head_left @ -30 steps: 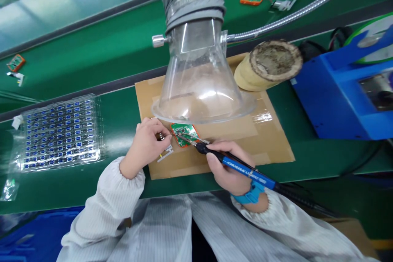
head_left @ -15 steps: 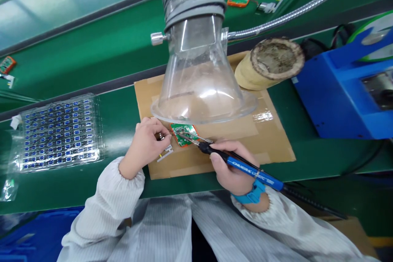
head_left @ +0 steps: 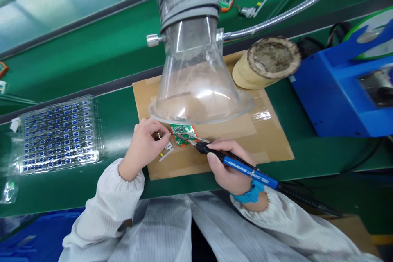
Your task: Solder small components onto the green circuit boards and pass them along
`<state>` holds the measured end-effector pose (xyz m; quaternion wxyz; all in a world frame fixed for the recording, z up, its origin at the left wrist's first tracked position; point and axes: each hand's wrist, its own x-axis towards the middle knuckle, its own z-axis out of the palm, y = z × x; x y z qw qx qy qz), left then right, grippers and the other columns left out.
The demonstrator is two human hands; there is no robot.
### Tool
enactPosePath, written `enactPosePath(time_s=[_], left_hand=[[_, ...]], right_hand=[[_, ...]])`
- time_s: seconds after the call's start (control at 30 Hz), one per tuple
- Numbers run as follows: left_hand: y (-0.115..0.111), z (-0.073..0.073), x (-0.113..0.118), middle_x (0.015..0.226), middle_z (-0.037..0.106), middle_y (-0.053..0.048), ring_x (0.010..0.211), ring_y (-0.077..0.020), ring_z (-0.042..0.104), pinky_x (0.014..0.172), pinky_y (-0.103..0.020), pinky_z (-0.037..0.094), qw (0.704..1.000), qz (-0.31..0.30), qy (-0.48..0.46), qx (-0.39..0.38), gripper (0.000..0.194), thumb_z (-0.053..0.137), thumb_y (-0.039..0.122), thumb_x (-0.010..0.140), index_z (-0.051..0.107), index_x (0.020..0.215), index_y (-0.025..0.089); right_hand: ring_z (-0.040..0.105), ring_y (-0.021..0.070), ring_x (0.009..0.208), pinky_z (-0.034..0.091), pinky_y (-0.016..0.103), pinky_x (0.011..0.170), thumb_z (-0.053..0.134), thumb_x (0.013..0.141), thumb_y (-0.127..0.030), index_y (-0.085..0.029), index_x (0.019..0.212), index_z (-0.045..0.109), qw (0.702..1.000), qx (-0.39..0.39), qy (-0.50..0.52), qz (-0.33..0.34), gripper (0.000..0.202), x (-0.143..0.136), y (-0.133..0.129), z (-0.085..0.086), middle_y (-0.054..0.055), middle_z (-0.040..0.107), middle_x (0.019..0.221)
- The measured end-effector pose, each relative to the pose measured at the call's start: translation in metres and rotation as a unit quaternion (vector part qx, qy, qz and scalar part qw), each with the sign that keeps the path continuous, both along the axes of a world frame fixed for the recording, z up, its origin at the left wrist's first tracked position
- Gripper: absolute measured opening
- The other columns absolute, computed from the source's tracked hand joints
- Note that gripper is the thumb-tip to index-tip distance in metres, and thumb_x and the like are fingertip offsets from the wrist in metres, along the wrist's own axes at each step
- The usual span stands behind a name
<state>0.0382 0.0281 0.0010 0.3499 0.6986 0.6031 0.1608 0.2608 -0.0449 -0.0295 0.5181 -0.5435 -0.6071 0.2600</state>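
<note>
Head view: green board [head_left: 185,134] with orange rim lies flat on the brown cardboard [head_left: 276,147], near side of the clear flared hood [head_left: 196,86]. Right hand [head_left: 235,172] grips the blue soldering iron [head_left: 248,170], metal tip at the board – job looks mid-joint, but can't tell if any joint is finished. Left hand [head_left: 143,145] has thumb and finger pressed together, small metallic part [head_left: 157,135] held in the curl, just left of the board; can't tell if it's attached. White plastic piece [head_left: 166,152] sits just beside, yellow bit on it. Glossy clear tray [head_left: 58,135] at left, rows of blue-and-dark parts – how many are left to do, can't say. Far side: another orange-rimmed board [head_left: 226,0], partly hidden.
</note>
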Motion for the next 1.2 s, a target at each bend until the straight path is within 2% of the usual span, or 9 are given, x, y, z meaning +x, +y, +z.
enactPosePath(time_s=[0.2,0.5,0.73,0.9,1.2], left_hand=[[-0.003,-0.007,-0.003,0.084,0.068,-0.004,0.091,-0.0227,0.062,0.085,-0.039,0.048,0.999,0.009,-0.009,0.031,0.011,0.069,0.025,0.09,0.076,0.081,0.025],[0.009,0.001,0.006,0.076,0.065,-0.004,0.091,-0.0228,0.059,0.08,-0.037,0.044,0.995,-0.078,0.04,0.039,0.023,0.063,0.016,0.087,0.062,0.064,0.02],[0.009,0.0,0.005,0.08,0.066,-0.004,0.094,-0.0232,0.059,0.085,-0.039,0.046,0.995,-0.085,0.042,0.036,0.018,0.063,0.017,0.087,0.067,0.07,0.021],[0.01,-0.001,0.006,0.081,0.066,-0.004,0.094,-0.0234,0.06,0.085,-0.039,0.047,0.995,-0.089,0.042,0.034,0.015,0.064,0.016,0.085,0.068,0.071,0.021],[0.011,-0.001,0.006,0.081,0.065,-0.004,0.094,-0.0229,0.059,0.084,-0.038,0.046,0.994,-0.092,0.041,0.032,0.016,0.065,0.014,0.083,0.064,0.068,0.02]], right_hand=[[0.073,0.0186,0.071,0.061,0.03,0.064,0.07,0.088,-0.024,-0.025,0.094,0.068,1.0,0.005,0.013,-0.005,0.006,0.0,0.0,0.001,0.001,0.072,0.08],[0.073,0.0193,0.074,0.061,0.031,0.068,0.071,0.087,-0.023,-0.025,0.095,0.069,1.0,0.006,0.007,-0.021,0.009,0.001,-0.001,-0.001,0.003,0.073,0.083],[0.071,0.0172,0.067,0.058,0.028,0.06,0.07,0.084,-0.017,-0.024,0.094,0.066,0.999,0.04,-0.025,0.022,0.013,-0.001,0.004,0.007,0.001,0.071,0.077],[0.069,0.0166,0.064,0.057,0.028,0.06,0.07,0.083,-0.015,-0.025,0.098,0.066,0.997,0.066,-0.025,0.037,0.018,-0.003,0.005,0.006,0.0,0.07,0.076],[0.073,0.0176,0.069,0.059,0.028,0.063,0.071,0.084,-0.017,-0.024,0.096,0.067,0.998,0.056,-0.036,0.018,0.015,-0.002,0.003,0.004,0.001,0.072,0.079]])
